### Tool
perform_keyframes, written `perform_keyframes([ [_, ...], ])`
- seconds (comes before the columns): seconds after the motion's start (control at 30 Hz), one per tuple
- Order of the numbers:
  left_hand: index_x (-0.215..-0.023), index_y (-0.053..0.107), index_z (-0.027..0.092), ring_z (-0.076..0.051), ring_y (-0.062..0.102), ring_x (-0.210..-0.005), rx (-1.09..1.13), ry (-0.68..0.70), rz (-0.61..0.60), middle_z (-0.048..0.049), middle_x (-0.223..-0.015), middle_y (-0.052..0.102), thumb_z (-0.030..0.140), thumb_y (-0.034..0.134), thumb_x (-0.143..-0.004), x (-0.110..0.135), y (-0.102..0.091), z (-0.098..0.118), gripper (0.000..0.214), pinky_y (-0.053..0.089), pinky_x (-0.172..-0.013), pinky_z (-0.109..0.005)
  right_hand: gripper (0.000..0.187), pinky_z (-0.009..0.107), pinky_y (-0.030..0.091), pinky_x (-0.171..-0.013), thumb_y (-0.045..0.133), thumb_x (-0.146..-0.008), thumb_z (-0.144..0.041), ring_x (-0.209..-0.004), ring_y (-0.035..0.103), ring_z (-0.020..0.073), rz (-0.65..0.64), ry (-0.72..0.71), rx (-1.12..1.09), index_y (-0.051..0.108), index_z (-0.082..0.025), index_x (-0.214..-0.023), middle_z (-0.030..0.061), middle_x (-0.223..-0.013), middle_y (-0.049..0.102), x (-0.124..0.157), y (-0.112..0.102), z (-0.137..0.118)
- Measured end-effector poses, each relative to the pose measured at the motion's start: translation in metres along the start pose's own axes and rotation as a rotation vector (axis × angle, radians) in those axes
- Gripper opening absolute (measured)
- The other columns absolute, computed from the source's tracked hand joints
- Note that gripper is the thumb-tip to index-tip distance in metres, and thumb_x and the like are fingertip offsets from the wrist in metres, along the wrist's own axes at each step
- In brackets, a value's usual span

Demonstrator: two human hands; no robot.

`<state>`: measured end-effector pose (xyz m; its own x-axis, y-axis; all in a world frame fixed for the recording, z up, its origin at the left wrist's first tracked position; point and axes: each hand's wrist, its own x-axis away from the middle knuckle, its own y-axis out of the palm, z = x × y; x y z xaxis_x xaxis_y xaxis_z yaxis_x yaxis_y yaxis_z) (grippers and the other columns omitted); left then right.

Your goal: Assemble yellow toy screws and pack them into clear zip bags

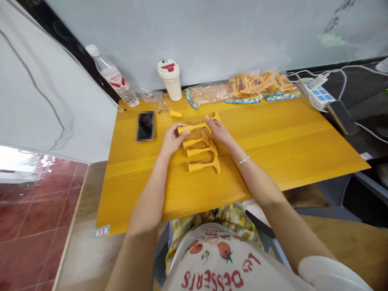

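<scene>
Yellow plastic corkscrews lie on the wooden table. My left hand is closed around the sheathed end of one corkscrew. At its T-shaped handle end, my right hand grips the same corkscrew with its fingertips. Just behind it, partly hidden by my right hand, is an unsheathed corkscrew with its metal spiral showing. A loose yellow sheath lies farther back on the left. Nearer to me, three sheathed corkscrews lie in a column: an upper one, a middle one and a lower one.
Clear plastic bags with more yellow corkscrews lie along the back edge. A white cup and a water bottle stand at the back left, near a dark blurred rectangular object. A power strip with cables is at the right.
</scene>
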<state>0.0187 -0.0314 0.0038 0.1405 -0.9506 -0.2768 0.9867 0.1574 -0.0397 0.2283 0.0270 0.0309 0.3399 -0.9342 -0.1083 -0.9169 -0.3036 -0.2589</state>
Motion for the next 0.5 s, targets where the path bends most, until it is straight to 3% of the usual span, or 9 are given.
perform_keyframes([
  [0.1, -0.095, 0.065, 0.020, -0.011, 0.060, -0.065, 0.044, -0.027, 0.066, 0.0002, -0.081, 0.067, 0.052, 0.086, -0.066, -0.002, -0.002, -0.001, 0.048, 0.050, -0.065, -0.024, 0.055, 0.028, 0.045, -0.064, 0.046, -0.093, -0.068, -0.064, 0.049, 0.0146, 0.052, -0.079, -0.056, 0.062, -0.023, -0.122, -0.0017, -0.068, 0.050, -0.005, -0.003, 0.007],
  [0.2, -0.094, 0.063, 0.019, -0.010, 0.058, -0.060, 0.095, -0.032, 0.091, 0.0018, -0.075, 0.065, 0.052, 0.086, -0.065, -0.003, -0.005, -0.001, 0.048, 0.050, -0.063, -0.024, 0.050, 0.028, 0.045, -0.066, 0.051, -0.094, -0.059, -0.065, 0.047, 0.0136, -0.063, -0.166, 0.001, 0.057, -0.025, -0.132, -0.0013, -0.075, 0.053, -0.007, -0.010, 0.009],
  [0.3, -0.092, 0.062, 0.020, -0.010, 0.058, -0.060, 0.126, -0.036, 0.081, 0.0021, -0.074, 0.065, 0.052, 0.086, -0.065, -0.004, -0.005, -0.001, 0.048, 0.049, -0.064, -0.024, 0.045, 0.029, 0.045, -0.070, 0.063, -0.088, -0.054, -0.067, 0.044, 0.0124, -0.073, -0.253, 0.129, 0.064, -0.025, -0.122, 0.0001, -0.086, 0.056, -0.006, -0.014, 0.006],
  [0.37, -0.091, 0.062, 0.020, -0.010, 0.058, -0.062, 0.117, -0.024, 0.071, 0.0017, -0.077, 0.065, 0.052, 0.086, -0.064, -0.003, -0.004, 0.000, 0.048, 0.049, -0.065, -0.024, 0.035, 0.029, 0.044, -0.072, 0.065, -0.087, -0.054, -0.069, 0.044, 0.0126, 0.006, -0.275, 0.212, 0.068, -0.021, -0.101, 0.0006, -0.084, 0.056, -0.005, -0.014, 0.002],
  [0.43, -0.093, 0.063, 0.020, -0.011, 0.060, -0.068, 0.084, 0.005, 0.064, 0.0004, -0.082, 0.066, 0.051, 0.087, -0.064, -0.001, -0.001, 0.001, 0.048, 0.049, -0.068, -0.024, 0.041, 0.028, 0.041, -0.071, 0.060, -0.090, -0.057, -0.067, 0.041, 0.0123, 0.061, -0.224, 0.255, 0.061, -0.019, -0.075, -0.0014, -0.071, 0.048, -0.002, -0.012, -0.003],
  [0.5, -0.095, 0.064, 0.020, -0.013, 0.062, -0.077, 0.037, 0.043, 0.058, -0.0012, -0.088, 0.066, 0.051, 0.086, -0.066, 0.000, 0.002, 0.002, 0.047, 0.049, -0.074, -0.026, 0.052, 0.026, 0.037, -0.065, 0.055, -0.092, -0.061, -0.061, 0.034, 0.0107, 0.047, -0.104, 0.200, 0.047, -0.020, -0.061, -0.0042, -0.061, 0.035, 0.000, -0.011, -0.007],
])
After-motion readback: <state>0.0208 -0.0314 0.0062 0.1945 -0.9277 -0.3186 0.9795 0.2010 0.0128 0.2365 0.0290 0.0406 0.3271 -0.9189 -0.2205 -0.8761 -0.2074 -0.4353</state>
